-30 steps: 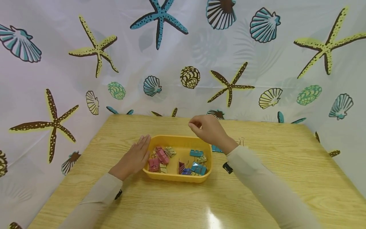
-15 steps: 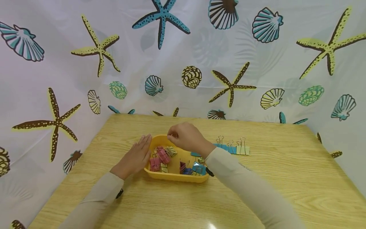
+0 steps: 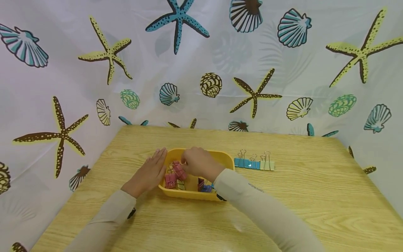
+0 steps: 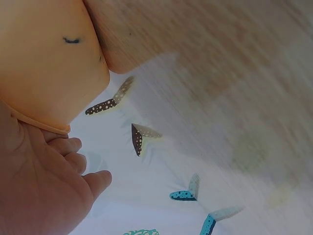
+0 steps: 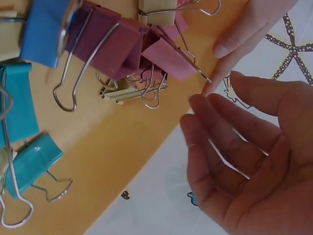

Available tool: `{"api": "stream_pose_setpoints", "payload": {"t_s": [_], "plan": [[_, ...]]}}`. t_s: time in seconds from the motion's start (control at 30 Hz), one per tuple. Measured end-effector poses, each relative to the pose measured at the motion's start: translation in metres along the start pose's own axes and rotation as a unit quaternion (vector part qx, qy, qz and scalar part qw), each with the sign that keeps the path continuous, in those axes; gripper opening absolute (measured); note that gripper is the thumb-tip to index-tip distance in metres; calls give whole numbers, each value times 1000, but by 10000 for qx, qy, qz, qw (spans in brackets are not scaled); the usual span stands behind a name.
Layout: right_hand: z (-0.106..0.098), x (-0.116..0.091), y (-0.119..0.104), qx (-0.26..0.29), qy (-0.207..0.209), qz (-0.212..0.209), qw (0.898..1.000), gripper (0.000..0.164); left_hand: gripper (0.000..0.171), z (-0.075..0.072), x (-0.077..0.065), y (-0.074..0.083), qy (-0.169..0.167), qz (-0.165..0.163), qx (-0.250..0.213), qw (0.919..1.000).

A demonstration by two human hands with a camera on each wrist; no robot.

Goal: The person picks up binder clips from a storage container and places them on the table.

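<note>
A yellow tray [image 3: 189,195] on the table holds several binder clips. My left hand [image 3: 148,175] lies along the tray's left end, its fingers straight. The left wrist view has that hand [image 4: 44,181] with its fingers at the tray's rim. My right hand [image 3: 201,164] reaches down into the tray beside the pink binder clips [image 3: 179,170]. In the right wrist view the right hand [image 5: 244,147] has thumb and fingers apart, with the fingertips close to the wire handle of a pink binder clip [image 5: 171,58]. Teal binder clips [image 5: 36,159] lie further along the tray.
Blue binder clips [image 3: 247,163] and a pale yellow binder clip [image 3: 267,165] stand in a row on the wooden table [image 3: 315,189], right of the tray. A curtain [image 3: 201,63] printed with starfish and shells surrounds the table at the back and sides.
My right hand has moved left from above the tray's right end, then down into the tray by the pink clips. The clip row at right has come into full view. The left hand stays put.
</note>
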State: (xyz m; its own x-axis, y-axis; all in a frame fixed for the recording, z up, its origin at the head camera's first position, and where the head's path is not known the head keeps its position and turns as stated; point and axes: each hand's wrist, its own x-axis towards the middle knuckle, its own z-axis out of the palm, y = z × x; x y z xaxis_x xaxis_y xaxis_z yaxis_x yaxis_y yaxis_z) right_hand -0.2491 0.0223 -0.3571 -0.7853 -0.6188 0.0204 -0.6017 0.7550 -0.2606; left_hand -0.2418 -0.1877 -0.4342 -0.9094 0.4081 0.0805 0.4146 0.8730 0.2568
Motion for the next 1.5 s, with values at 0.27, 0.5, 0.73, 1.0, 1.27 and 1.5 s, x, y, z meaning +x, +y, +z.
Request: {"api": "stream_pose_setpoints", "payload": {"t_s": [0.27,0.5,0.73,1.0,1.27,1.5], "plan": [[4,0,-5,41,-244,451,9987,41,57,-1,-2,1,53,31,-52,10000],[7,0,-6,74,-187,395,9990,47,57,-1,-1,2,65,19,-62,10000],[8,2,-3,164,41,235,9996,51,58,-1,-1,1,40,-21,-31,10000],[7,4,-1,32,-9,177,9998,50,58,-2,-2,2,11,-42,-27,10000],[-2,2,-1,166,214,70,9996,45,57,-2,-1,3,30,1,-42,10000],[-11,-3,-1,168,530,-133,9984,35,58,-2,-1,3,18,10,-9,10000]]}}
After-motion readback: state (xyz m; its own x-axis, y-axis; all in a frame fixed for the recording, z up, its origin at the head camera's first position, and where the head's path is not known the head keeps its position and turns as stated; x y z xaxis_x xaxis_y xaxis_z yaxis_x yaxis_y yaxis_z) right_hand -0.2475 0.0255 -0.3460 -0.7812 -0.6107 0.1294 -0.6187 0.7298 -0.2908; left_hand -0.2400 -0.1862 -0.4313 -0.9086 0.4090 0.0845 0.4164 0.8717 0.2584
